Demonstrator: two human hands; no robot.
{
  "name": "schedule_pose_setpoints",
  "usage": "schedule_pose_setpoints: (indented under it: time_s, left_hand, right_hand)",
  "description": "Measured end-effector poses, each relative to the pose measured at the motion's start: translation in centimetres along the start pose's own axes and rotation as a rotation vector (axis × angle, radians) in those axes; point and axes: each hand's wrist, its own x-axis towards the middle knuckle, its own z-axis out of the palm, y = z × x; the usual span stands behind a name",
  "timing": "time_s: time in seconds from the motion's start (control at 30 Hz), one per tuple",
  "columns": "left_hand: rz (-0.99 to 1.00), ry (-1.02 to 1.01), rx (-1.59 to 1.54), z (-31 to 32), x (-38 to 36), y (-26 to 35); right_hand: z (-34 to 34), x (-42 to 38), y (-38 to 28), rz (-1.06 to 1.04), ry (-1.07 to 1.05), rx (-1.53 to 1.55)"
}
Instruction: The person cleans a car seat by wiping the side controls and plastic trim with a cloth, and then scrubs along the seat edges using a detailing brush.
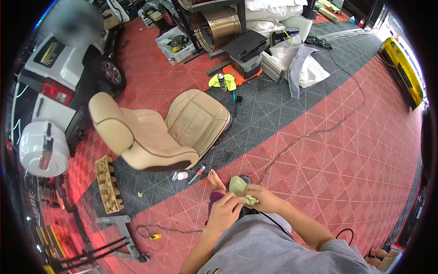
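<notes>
- Red and dark grey ribbed tiles [319, 169] floor a crowded workshop.
- Just above the person's lap, a round pale green pad [237, 185] shows between the hands; a crumpled greenish piece [250, 200] lies just below it, and whether the two are joined cannot be told.
- Left hand [226, 211]: fingers bent and pinching at the crumpled piece.
- Right hand [263, 197]: fingers curled closed on the same piece, its fingertips near the left ones.
- Near the bare foot [216, 179] lie a pinkish bottle [182, 175] and a red-and-white tool [197, 174].
- Beyond them sits a beige car seat [148, 130].
- Farther off: a cardboard tray [108, 186] at left, a spray can [222, 82] on a yellow cloth [231, 83], and a white vehicle [61, 75].
</notes>
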Motion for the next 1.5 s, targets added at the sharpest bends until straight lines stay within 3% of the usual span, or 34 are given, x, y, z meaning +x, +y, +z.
schedule_pose_setpoints:
  time_s: [0.17,0.2,0.27,0.37,0.47,0.53,0.6,0.67,0.77,0.8,0.87,0.97,1.0,1.07,1.13,1.2,1.27,1.4,1.5]
  left_hand:
    - [-0.031,-0.06,-0.33,-4.6,6.2,-10.7]
    - [-0.234,-0.16,-0.543,-5.6,7.3,-12.7]
    - [-0.461,-0.166,-0.574,-4.9,8.1,-20.0]
    - [-0.543,-0.381,-0.473,1.1,5.8,-31.9]
    - [-0.919,-0.963,-0.787,7.4,5.3,-35.1]
    - [-0.874,-1.192,-0.755,11.2,6.0,-34.9]
    - [-0.846,-1.246,-0.95,16.4,5.1,-34.7]
    - [-0.856,-1.375,-0.957,18.6,7.3,-36.1]
    - [-0.828,-1.326,-1.096,23.0,7.0,-42.7]
    - [-0.781,-1.166,-1.042,24.3,6.8,-45.3]
    - [-0.678,-0.851,-0.913,26.9,7.8,-52.0]
    - [-0.561,-0.855,-0.409,28.5,15.5,-62.1]
    - [-0.527,-0.817,-0.24,28.2,18.9,-62.8]
    - [-0.202,-0.638,-0.045,30.2,22.9,-64.8]
    - [-0.034,-0.474,-0.049,31.6,26.7,-66.0]
    - [0.033,-0.366,-0.06,30.5,30.4,-65.9]
    - [-0.085,-0.44,-0.28,29.3,30.8,-64.4]
    - [0.101,-0.378,-0.335,26.3,28.2,-63.9]
    - [0.074,-0.139,-0.179,22.4,26.4,-64.0]
  right_hand:
    - [0.8,8.6,3.6,0.163,0.03,0.049]
    - [0.4,9.9,3.6,0.211,0.084,0.043]
    - [-1.4,11.1,5.1,0.312,0.207,0.012]
    - [-4.4,10.8,9.4,0.51,0.459,0.104]
    - [-7.4,13.7,14.4,0.472,0.563,0.071]
    - [-9.2,16.2,19.5,0.411,0.575,-0.035]
    - [-10.4,18.5,23.4,0.347,0.587,-0.077]
    - [-11.0,18.3,28.9,0.299,0.643,0.03]
    - [-15.9,14.1,40.1,0.219,0.769,0.308]
    - [-17.0,15.6,43.2,0.135,0.771,0.37]
    - [-18.8,19.2,48.9,-0.001,0.767,0.452]
    - [-18.9,25.6,56.3,-0.032,0.789,0.39]
    - [-18.6,27.4,58.5,-0.025,0.803,0.358]
    - [-17.6,30.4,62.3,-0.023,0.811,0.31]
    - [-16.4,32.7,64.7,-0.032,0.806,0.277]
    - [-15.3,34.2,66.2,-0.052,0.804,0.26]
    - [-14.2,35.1,66.7,-0.059,0.814,0.24]
    - [-12.3,35.6,65.3,-0.089,0.82,0.21]
    - [-11.4,35.1,63.7,-0.115,0.815,0.202]
